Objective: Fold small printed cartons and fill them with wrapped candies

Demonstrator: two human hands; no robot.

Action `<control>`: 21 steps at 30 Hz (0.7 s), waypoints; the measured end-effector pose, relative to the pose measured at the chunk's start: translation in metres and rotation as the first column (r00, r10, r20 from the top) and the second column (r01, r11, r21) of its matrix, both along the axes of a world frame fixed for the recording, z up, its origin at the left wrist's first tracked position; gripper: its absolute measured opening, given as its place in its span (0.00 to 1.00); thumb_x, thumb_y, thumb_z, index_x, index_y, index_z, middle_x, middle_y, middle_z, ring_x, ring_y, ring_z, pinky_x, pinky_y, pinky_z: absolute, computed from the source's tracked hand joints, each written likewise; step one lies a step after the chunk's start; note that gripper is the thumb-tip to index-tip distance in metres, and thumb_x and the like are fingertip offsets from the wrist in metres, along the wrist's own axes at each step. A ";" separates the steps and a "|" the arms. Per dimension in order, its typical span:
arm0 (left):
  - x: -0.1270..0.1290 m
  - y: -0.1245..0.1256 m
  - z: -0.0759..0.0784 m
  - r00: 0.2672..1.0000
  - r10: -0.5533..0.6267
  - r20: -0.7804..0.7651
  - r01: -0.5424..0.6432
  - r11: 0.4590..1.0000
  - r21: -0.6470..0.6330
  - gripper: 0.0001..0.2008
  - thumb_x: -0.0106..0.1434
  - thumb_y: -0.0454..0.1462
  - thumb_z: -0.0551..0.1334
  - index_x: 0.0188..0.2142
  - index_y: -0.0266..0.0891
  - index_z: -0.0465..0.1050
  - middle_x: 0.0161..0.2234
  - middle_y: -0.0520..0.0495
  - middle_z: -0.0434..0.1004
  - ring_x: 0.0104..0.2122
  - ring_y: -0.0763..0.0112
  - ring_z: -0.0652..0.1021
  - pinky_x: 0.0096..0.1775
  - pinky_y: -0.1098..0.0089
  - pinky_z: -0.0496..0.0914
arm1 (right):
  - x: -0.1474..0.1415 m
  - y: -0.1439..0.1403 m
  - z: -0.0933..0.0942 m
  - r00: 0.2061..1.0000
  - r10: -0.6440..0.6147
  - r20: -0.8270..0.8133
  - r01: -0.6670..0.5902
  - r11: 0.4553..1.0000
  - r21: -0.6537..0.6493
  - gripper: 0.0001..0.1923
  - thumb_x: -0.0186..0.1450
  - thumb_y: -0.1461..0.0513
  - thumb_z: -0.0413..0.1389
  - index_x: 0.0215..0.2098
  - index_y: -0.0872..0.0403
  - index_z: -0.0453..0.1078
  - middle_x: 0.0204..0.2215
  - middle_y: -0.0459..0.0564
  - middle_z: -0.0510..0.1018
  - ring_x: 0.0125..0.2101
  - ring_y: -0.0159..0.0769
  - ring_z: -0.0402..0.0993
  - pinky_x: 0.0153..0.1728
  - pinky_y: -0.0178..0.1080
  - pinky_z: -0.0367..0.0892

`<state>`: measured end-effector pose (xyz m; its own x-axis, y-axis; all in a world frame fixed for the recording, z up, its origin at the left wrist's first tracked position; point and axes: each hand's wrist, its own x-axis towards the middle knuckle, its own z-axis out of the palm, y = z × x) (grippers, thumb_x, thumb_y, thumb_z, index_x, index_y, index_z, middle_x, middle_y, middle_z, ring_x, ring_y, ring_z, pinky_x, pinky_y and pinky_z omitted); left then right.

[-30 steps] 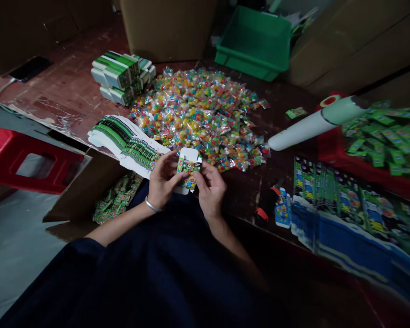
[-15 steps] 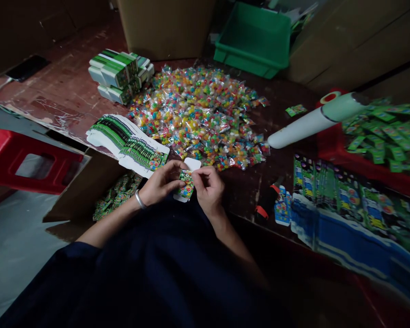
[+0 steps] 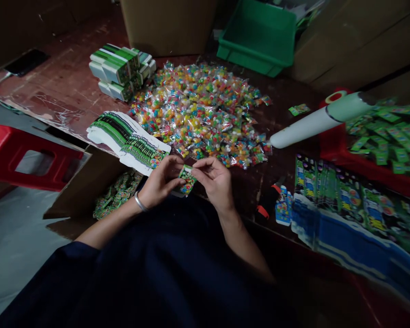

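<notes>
A small printed green candy box (image 3: 187, 180) is held in front of my body, just off the table's near edge. My left hand (image 3: 164, 181) grips its left side, the thumb across the printed face. At the box's top edge, the fingers of my right hand (image 3: 214, 180) pinch the cardboard, where the top flap looks folded down. Beyond my hands lies a large heap of small clear bags of colourful candies (image 3: 201, 114). A fanned row of flat green-and-white box blanks (image 3: 130, 141) rests on the table near my left hand.
An open carton (image 3: 75, 191) holding several packed boxes stands below left. Banded stacks of blanks (image 3: 114, 68), a green tray (image 3: 259, 41) and a white tube (image 3: 314, 125) lie farther back. At right are a cutter (image 3: 268, 200), printed sheets (image 3: 348, 218) and a red bin (image 3: 338, 155).
The white top flap that stood upright on the box no longer shows. My right hand has shifted slightly, its fingers now stretched over the box top. My left hand keeps its hold.
</notes>
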<state>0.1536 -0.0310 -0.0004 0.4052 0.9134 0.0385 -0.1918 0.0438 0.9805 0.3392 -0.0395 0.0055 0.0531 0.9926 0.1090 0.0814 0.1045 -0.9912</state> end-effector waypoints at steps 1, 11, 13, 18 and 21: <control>-0.001 0.000 0.001 1.000 -0.010 -0.019 0.010 1.000 0.001 0.20 0.64 0.37 0.72 0.50 0.42 0.65 0.44 0.45 0.75 0.44 0.65 0.80 0.45 0.66 0.78 | 0.002 0.002 0.001 1.000 0.007 -0.009 -0.007 0.999 -0.047 0.12 0.62 0.53 0.68 0.34 0.50 0.74 0.31 0.45 0.80 0.33 0.35 0.76 0.36 0.38 0.74; -0.006 -0.001 0.002 0.990 -0.060 -0.124 0.069 0.995 0.069 0.24 0.66 0.36 0.68 0.62 0.41 0.71 0.47 0.42 0.78 0.45 0.61 0.79 0.48 0.62 0.77 | 0.011 0.006 0.002 0.994 0.034 0.104 -0.038 0.999 0.035 0.12 0.65 0.55 0.65 0.27 0.50 0.73 0.28 0.45 0.79 0.31 0.35 0.75 0.36 0.39 0.72; -0.006 -0.001 0.001 0.994 -0.044 -0.104 0.051 0.997 0.059 0.22 0.66 0.37 0.69 0.59 0.40 0.74 0.48 0.41 0.79 0.45 0.61 0.80 0.49 0.61 0.77 | 0.008 -0.002 -0.003 0.989 0.037 0.140 -0.051 0.993 0.102 0.11 0.67 0.55 0.64 0.30 0.50 0.74 0.34 0.47 0.81 0.37 0.37 0.78 0.39 0.39 0.74; -0.004 -0.006 -0.005 0.995 -0.024 -0.100 0.022 1.000 -0.021 0.16 0.64 0.37 0.70 0.51 0.38 0.77 0.47 0.42 0.81 0.44 0.63 0.81 0.47 0.65 0.76 | -0.001 -0.026 -0.030 0.982 -0.005 0.188 -0.019 0.992 0.123 0.10 0.67 0.54 0.65 0.42 0.48 0.75 0.45 0.51 0.82 0.45 0.40 0.81 0.39 0.39 0.79; -0.004 -0.009 -0.009 0.990 -0.056 -0.129 0.046 0.996 -0.081 0.15 0.63 0.38 0.70 0.49 0.38 0.77 0.43 0.44 0.80 0.39 0.66 0.80 0.41 0.69 0.75 | 0.003 -0.031 -0.037 0.976 -0.028 0.218 0.002 0.993 0.119 0.09 0.69 0.52 0.63 0.39 0.49 0.76 0.41 0.51 0.83 0.42 0.39 0.82 0.42 0.41 0.79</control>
<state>0.1498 -0.0396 -0.0094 0.4484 0.8895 -0.0884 -0.0573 0.1273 0.9902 0.3427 -0.0705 -0.0319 0.0301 0.9715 0.2349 0.2972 0.2157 -0.9301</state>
